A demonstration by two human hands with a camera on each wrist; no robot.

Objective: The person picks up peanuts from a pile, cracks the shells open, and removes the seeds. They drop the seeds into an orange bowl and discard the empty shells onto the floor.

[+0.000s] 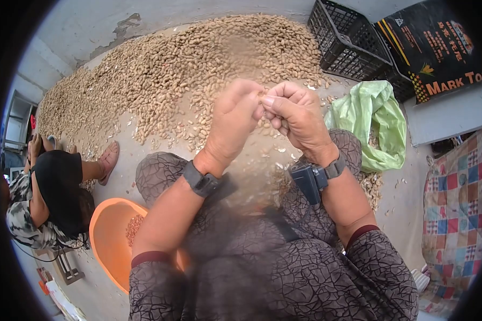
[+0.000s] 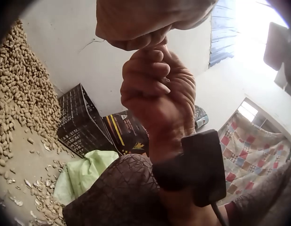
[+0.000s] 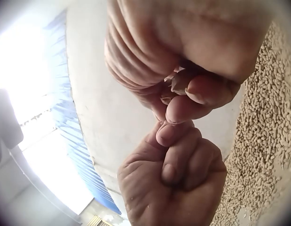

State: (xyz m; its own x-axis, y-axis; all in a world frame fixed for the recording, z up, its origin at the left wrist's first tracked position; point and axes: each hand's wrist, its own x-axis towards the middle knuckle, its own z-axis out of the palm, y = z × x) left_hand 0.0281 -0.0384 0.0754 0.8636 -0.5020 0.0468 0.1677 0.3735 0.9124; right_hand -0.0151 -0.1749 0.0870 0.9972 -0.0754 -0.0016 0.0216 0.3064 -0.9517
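Observation:
Both hands meet fingertip to fingertip above the knees in the head view. My left hand (image 1: 233,117) pinches a small tan peanut (image 1: 261,95), mostly hidden by the fingers, and my right hand (image 1: 300,115) pinches it from the other side. Inside the curled fingers of the right hand, seen from below in the right wrist view, sit a few brownish peanut pieces (image 3: 180,82). Beyond the hands a big heap of unshelled peanuts (image 1: 182,69) spreads along the wall. To the left of the left forearm stands an orange basin (image 1: 110,235) with reddish shelled kernels (image 1: 133,227) in it.
A light green sack (image 1: 359,107) lies open by the right knee, with broken shells (image 1: 372,187) near it. Black plastic crates (image 1: 348,45) and a black printed bag (image 1: 439,48) stand at the back right. Another person (image 1: 53,187) sits at the left. A checked cloth (image 1: 458,219) hangs at right.

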